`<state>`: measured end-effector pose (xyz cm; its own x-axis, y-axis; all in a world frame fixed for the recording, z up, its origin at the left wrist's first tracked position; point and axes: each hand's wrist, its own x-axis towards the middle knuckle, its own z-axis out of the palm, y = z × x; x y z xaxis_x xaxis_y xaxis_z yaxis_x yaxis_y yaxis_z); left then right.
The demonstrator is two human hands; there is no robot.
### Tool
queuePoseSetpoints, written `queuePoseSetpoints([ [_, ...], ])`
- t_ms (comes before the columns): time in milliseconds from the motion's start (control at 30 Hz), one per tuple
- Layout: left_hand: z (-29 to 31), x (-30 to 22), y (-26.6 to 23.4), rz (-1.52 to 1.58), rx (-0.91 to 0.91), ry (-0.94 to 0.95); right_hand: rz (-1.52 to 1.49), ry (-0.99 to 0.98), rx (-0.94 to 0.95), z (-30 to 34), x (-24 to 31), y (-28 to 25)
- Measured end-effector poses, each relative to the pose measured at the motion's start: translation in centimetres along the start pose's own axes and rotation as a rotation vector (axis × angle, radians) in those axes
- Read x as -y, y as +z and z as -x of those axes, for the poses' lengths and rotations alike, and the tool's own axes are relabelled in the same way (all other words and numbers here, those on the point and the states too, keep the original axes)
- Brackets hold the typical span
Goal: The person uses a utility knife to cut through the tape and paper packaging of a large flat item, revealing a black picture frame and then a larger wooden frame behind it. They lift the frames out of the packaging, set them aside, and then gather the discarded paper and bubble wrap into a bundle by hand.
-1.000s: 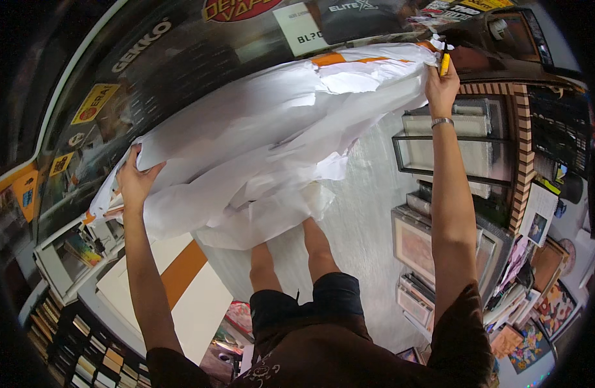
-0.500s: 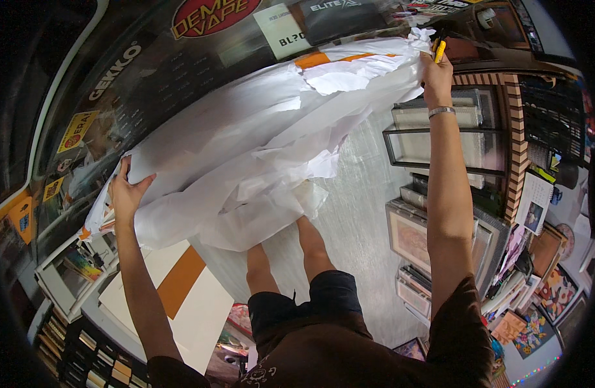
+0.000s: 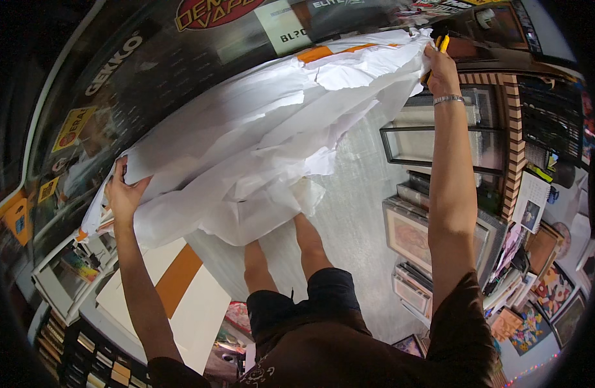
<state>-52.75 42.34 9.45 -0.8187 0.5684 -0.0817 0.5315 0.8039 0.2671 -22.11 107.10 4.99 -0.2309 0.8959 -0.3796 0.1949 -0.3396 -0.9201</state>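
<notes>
A long, crumpled bundle of white wrapping paper (image 3: pixel 245 149) stretches in front of me, with loose sheets sagging toward my legs. Orange strips (image 3: pixel 315 54) show along its far edge. My left hand (image 3: pixel 125 196) grips the bundle's left end, thumb on the near side and fingers partly hidden behind it. At the far right end my right hand (image 3: pixel 443 72) is closed, pressed to the paper. A slim yellow tool (image 3: pixel 445 44), perhaps a box cutter, sticks up out of that same hand; its tip cannot be made out.
A dark glass surface with stickers (image 3: pixel 161 71) lies beyond the bundle. Framed pictures (image 3: pixel 410 236) lean in stacks at the right, beside a striped wooden frame moulding (image 3: pixel 509 142). Cream boards (image 3: pixel 200 291) lie at lower left, near a white frame (image 3: pixel 58 284). Pale floor (image 3: pixel 362 213) shows around my legs.
My right hand has moved slightly right and down, and the yellow tool has shifted with it. The left hand keeps its hold; the bundle sits nearly the same.
</notes>
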Motion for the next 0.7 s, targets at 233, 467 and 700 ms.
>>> queuePoseSetpoints([
  [233, 1.3, 1.1, 0.6, 0.013, -0.014, 0.012, 0.040, 0.123, 0.011, -2.3, -0.8, -1.6],
  [467, 1.7, 1.3, 0.9, 0.048, -0.078, 0.084, 0.125, 0.041, 0.052, -4.7, -3.0, -1.7],
  [700, 1.9, 1.4, 1.0, 0.031, -0.091, 0.084, 0.370, -0.173, 0.081, -5.6, -6.2, -1.6],
])
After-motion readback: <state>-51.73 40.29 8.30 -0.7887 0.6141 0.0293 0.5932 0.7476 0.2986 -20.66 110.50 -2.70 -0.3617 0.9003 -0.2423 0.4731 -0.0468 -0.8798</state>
